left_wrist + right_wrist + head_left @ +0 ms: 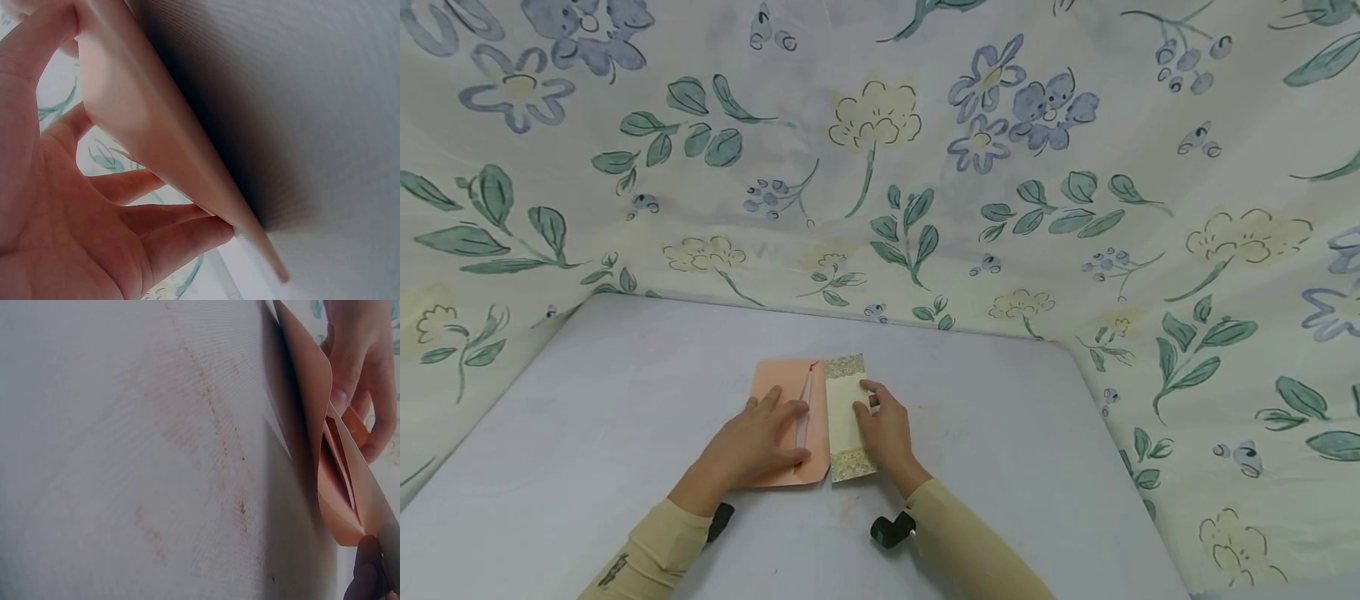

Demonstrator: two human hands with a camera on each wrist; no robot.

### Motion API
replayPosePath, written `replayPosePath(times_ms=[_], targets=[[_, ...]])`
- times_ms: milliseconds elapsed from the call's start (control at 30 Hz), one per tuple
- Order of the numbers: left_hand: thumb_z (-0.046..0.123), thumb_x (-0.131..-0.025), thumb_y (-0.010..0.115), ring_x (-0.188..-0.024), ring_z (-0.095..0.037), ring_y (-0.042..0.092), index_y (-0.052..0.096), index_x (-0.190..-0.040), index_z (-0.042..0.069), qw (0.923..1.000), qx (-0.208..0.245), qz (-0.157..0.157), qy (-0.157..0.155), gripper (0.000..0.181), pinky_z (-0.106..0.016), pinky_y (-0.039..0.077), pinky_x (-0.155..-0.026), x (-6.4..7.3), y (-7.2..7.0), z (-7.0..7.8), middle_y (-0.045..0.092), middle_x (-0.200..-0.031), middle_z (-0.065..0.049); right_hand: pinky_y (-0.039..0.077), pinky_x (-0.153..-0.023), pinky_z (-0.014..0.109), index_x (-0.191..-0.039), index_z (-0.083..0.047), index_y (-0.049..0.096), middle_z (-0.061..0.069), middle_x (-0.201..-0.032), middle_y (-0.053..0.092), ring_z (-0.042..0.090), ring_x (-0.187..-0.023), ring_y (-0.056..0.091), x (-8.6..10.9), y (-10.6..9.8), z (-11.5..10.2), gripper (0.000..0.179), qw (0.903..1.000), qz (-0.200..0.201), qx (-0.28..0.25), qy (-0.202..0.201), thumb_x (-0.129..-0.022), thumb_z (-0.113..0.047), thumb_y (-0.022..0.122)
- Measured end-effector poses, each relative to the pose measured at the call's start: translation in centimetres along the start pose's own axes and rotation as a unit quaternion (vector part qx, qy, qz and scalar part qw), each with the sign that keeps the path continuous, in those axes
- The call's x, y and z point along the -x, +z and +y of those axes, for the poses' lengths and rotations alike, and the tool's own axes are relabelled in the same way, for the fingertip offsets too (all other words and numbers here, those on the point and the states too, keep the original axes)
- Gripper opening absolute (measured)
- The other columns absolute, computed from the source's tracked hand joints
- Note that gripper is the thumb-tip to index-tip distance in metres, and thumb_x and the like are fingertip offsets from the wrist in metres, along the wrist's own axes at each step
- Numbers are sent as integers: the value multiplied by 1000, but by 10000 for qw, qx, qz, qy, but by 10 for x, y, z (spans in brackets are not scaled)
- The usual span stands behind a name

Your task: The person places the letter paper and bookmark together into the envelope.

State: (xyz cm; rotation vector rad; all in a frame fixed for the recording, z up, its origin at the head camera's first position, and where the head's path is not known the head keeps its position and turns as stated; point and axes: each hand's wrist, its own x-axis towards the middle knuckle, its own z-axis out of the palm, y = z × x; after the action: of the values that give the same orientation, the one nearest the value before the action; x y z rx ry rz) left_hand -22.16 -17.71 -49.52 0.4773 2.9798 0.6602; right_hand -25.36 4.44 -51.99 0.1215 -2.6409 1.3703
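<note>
A peach envelope (pixel 817 429) lies on the table with its opening gaping along the right side, where something pale shows inside. My left hand (pixel 745 443) lies over it with spread fingers, the tips touching its face; in the left wrist view the left hand (pixel 75 225) has these fingers nearly straight against the envelope (pixel 150 131). Just right of the opening is a cream card (pixel 847 417) with patterned bands at both ends. Its right edge is pinched by my right hand (pixel 891 429). The right wrist view shows the card (pixel 380 494) tilted beside the envelope's open mouth.
The white table (pixel 1000 467) carries faint brownish marks (pixel 242 506) near the work. Behind and at both sides hangs a floral cloth (pixel 820 75). A black device (pixel 891 530) sits at my right wrist, and another (pixel 720 522) at my left.
</note>
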Motion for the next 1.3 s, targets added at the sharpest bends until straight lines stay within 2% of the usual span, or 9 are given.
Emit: replayPosePath(times_ms=[233, 533, 767, 1300], targets=[[47, -83, 81, -130, -67, 38, 60, -139, 14, 10000, -13, 40, 59, 68, -71, 42, -99, 0, 0, -1, 37, -152, -37, 41, -53, 21, -133, -8, 65, 3, -93, 64, 3, -60, 49, -1, 1, -4, 37, 10000, 52, -50, 48, -97, -14, 68], [48, -84, 80, -130, -68, 38, 60, -139, 15, 10000, -43, 45, 67, 67, -71, 42, -97, 0, 0, -1, 37, -152, -36, 47, -56, 23, -130, -6, 68, 4, -90, 67, 5, -64, 56, -2, 1, -9, 36, 9999, 126, -29, 43, -94, -13, 71], [48, -83, 80, -129, -69, 38, 60, -139, 15, 10000, -24, 46, 33, 67, -72, 43, -96, 0, 1, -2, 37, -153, -36, 45, -57, 20, -131, -8, 68, 2, -91, 67, 3, -65, 56, -3, 3, -10, 37, 9996, 88, -8, 267, -95, -15, 70], [49, -84, 80, -129, -69, 37, 59, -140, 16, 10000, -50, -16, -31, 68, -72, 44, -95, 0, 0, -1, 36, -153, -35, 46, -57, 22, -129, -9, 69, 2, -90, 68, 4, -66, 56, -4, 6, -9, 36, 9993, 208, -14, 313, -93, -15, 72]])
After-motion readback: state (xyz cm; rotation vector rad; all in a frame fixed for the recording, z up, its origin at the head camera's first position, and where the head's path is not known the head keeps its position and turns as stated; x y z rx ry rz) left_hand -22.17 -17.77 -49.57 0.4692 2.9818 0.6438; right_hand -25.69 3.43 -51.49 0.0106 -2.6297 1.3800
